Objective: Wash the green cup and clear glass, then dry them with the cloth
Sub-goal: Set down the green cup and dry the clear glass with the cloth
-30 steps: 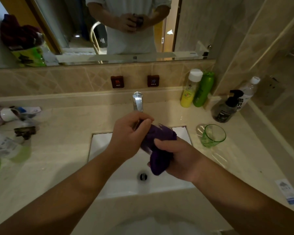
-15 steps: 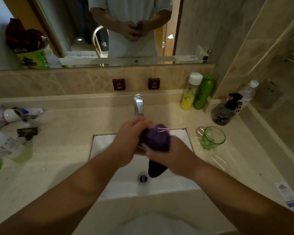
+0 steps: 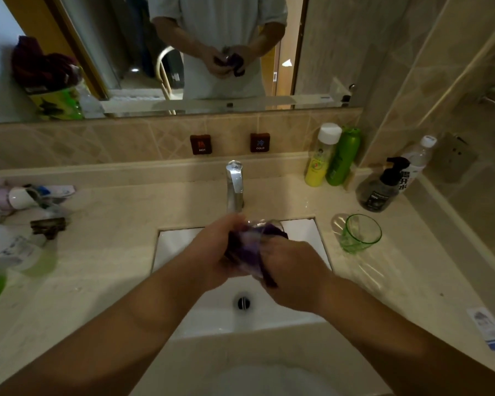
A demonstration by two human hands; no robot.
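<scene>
Over the white sink (image 3: 300,232), both hands meet around the clear glass (image 3: 255,244), which is wrapped with a purple cloth (image 3: 269,234). My left hand (image 3: 212,252) grips the glass from the left. My right hand (image 3: 292,270) presses the cloth against it from the right, and a dark tail of cloth hangs below. The glass is mostly hidden; only its rim and a blurred wall show. The green cup (image 3: 359,234) stands upright on the counter to the right of the sink, apart from both hands.
A chrome tap (image 3: 235,184) stands behind the hands. Yellow and green bottles (image 3: 330,155), a dark pump bottle (image 3: 380,185) and a water bottle (image 3: 415,161) line the back right corner. Toiletries clutter the left counter (image 3: 20,218). A paper label (image 3: 489,328) lies at the right.
The hands have turned the glass within the cloth; the cloth now covers less of the top and the glass rim shows. The green cup has not moved.
</scene>
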